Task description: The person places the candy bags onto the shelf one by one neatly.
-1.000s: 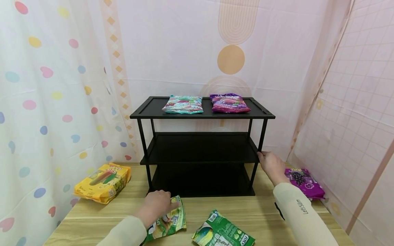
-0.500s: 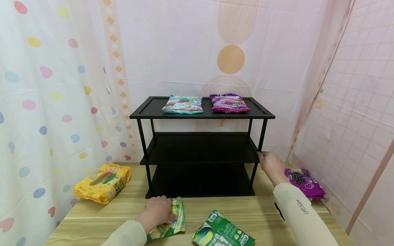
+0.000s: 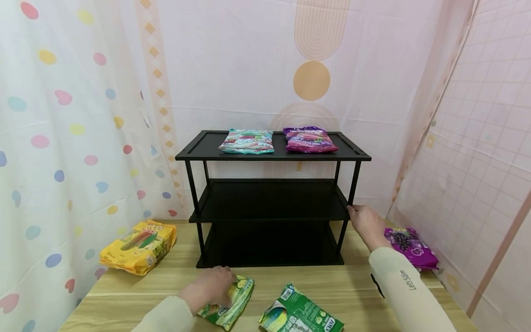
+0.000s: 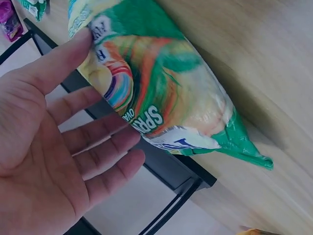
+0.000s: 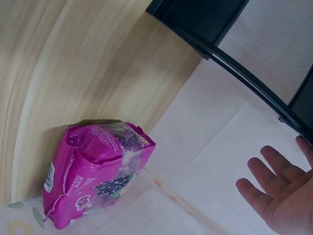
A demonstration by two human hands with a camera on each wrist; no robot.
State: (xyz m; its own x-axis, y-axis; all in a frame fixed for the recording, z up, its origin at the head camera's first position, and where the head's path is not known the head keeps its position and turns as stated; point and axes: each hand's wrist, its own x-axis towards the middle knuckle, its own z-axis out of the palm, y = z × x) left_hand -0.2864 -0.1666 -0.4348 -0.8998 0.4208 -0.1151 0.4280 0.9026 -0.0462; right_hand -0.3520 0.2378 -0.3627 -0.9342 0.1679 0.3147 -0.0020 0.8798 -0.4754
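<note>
My left hand (image 3: 211, 287) is over a green candy bag (image 3: 240, 299) on the table in front of a black three-tier shelf rack (image 3: 269, 219). In the left wrist view its fingers are spread and fairly straight, with the thumb tip (image 4: 84, 40) at the printed bag's edge. The right hand (image 3: 367, 225) pinches the rack at the middle tier's right front corner. In the right wrist view its other fingers (image 5: 271, 181) stretch out loosely beside the dark frame. A second green candy bag (image 3: 302, 310) lies to the right of the first.
A teal bag (image 3: 246, 142) and a purple-red bag (image 3: 310, 139) lie on the top tier. A yellow packet (image 3: 141, 246) rests on the table at the left. At the right, behind the right forearm, is a purple grape packet (image 3: 410, 248). Curtains hang behind and at both sides.
The left hand has shifted slightly towards the person, and the green bag under it has turned and slid a little the same way. The right hand and the rack have kept still.
</note>
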